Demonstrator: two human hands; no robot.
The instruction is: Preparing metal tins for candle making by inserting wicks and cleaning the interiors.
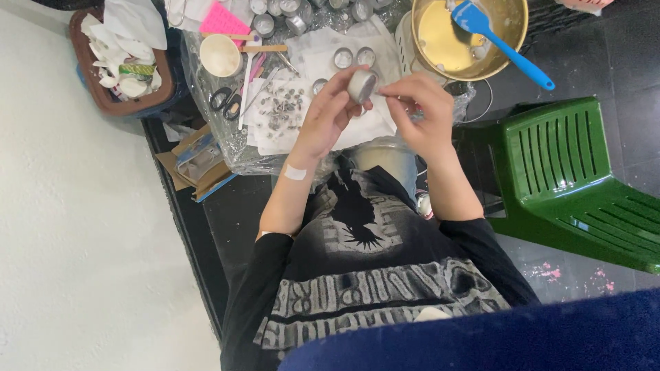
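Observation:
My left hand holds a small round metal tin tilted on its side above the work surface; a white plaster sits on that wrist. My right hand is beside it, its thumb and forefinger pinched at the tin's open mouth. What the fingers pinch is too small to tell. Two more small tins lie on white paper just beyond my hands, and a heap of tiny metal pieces lies to the left of them.
A gold bowl with a blue spatula stands at the top right. Cream cup, scissors, wooden sticks and several tins lie on clear plastic sheeting. A brown basket of paper scraps is top left, a green plastic chair to the right.

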